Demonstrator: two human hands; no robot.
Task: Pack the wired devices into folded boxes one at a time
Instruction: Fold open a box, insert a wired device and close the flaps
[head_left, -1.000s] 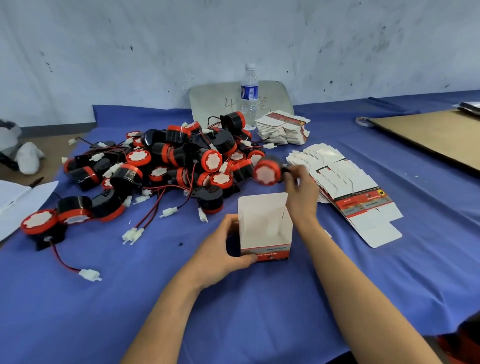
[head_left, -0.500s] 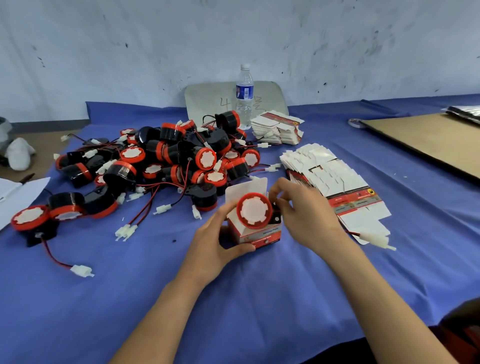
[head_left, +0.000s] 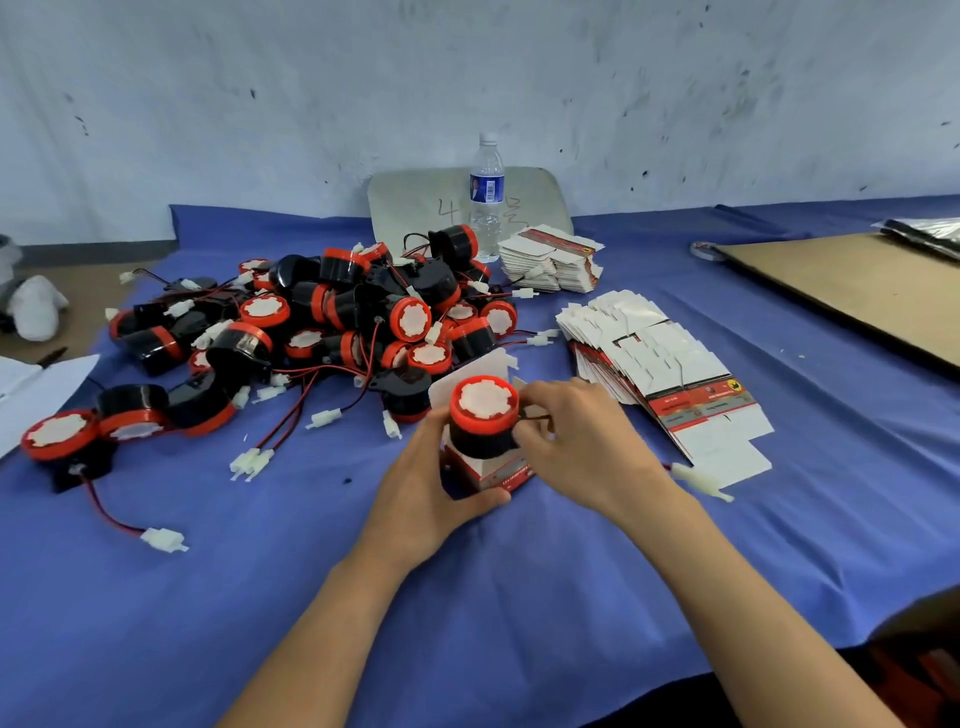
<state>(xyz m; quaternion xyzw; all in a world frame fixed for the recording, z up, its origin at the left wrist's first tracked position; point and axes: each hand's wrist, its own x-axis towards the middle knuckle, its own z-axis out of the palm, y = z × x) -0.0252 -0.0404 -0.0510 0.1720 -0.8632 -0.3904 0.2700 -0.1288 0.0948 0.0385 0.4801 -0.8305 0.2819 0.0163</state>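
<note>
The wired device (head_left: 483, 415), a squat black drum with a red rim and a white toothed face, is being seated face-up in the mouth of the folded box (head_left: 493, 470) near the middle of the desk (head_left: 467, 623). It is being judged hard, rigid plastic, fairly light and smooth-walled, so the drum's wall is being favoured as the hold rather than the thin lead, which is trailing to a white plug (head_left: 701, 480) at 4 o'clock. The box is being judged thin card that is easily crushed. It is being steadied by the left grip (head_left: 431, 493), curled round its near-left side. The drum's side is being pinched at 3 o'clock by the right grip (head_left: 576, 441), fingers bent close. A tangled heap of like devices (head_left: 337, 322) is being seen at 10 o'clock, fanned flat box blanks (head_left: 660, 374) at 2 o'clock and a clear water bottle (head_left: 487, 197) at 12 o'clock, all on soft blue cloth.
</note>
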